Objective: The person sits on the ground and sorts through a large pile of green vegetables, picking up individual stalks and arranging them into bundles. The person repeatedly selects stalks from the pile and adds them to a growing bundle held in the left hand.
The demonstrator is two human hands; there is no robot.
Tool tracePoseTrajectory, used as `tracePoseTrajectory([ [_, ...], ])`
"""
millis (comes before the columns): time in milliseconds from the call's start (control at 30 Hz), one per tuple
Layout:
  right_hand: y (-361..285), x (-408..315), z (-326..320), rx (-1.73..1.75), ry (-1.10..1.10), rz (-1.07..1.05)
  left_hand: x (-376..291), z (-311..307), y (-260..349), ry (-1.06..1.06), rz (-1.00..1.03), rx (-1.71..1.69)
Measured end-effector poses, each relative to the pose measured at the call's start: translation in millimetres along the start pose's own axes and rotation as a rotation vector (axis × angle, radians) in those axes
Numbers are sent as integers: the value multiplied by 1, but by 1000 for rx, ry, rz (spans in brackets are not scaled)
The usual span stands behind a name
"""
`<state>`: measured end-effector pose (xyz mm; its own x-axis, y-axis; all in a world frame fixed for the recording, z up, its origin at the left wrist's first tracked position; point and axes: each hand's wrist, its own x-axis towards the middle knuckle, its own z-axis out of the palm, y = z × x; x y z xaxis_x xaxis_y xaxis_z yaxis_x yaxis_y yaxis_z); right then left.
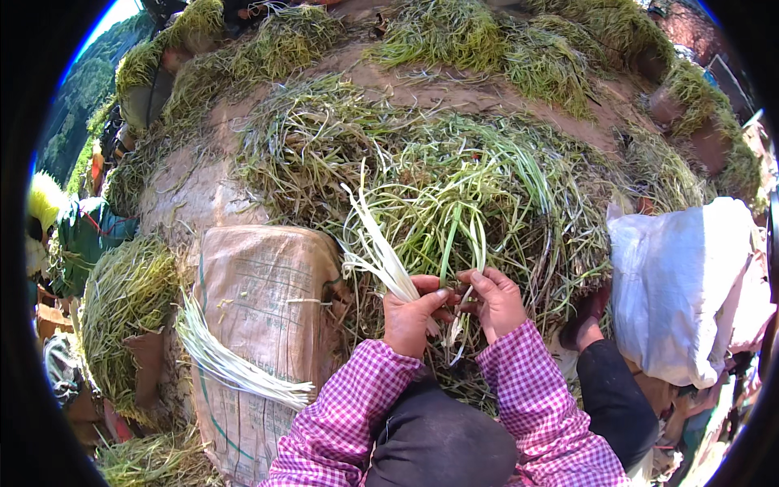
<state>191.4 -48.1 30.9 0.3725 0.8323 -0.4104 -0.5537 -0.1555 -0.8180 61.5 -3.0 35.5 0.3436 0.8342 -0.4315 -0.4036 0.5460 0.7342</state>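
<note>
My left hand (411,313) grips a small bundle of pale peeled stalks (380,252), whose free ends point up and to the left. Between its fingertips it also pinches a green stalk (449,246). Close beside it, my right hand (496,301) has thumb and finger closed on a thin leafy stalk (478,240), and pale strands hang below the fingers. Under and beyond both hands spreads a large heap of green leaves and stalks (517,207). Another bunch of white stalks (243,365) lies across a woven sack (261,280) to my left.
A white plastic sack (669,292) stands at my right, near my foot (584,322). More green plant heaps lie on the brown ground at the far side (450,36) and at the left (128,310). A dark green bag (91,237) sits at the left rim.
</note>
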Motion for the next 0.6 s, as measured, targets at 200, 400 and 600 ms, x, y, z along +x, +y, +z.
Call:
tracePoseTrajectory([
  [200, -27, 15, -123, 170, 269, -99, -6, -50, 18, 92, -181, 42],
  [400, -47, 16, -133, -22, 343, -209, -14, -83, 25, 142, -46, 339],
  [600, -65, 12, -20, -242, 18, -201, -13, -42, 24, -119, 86, 288],
])
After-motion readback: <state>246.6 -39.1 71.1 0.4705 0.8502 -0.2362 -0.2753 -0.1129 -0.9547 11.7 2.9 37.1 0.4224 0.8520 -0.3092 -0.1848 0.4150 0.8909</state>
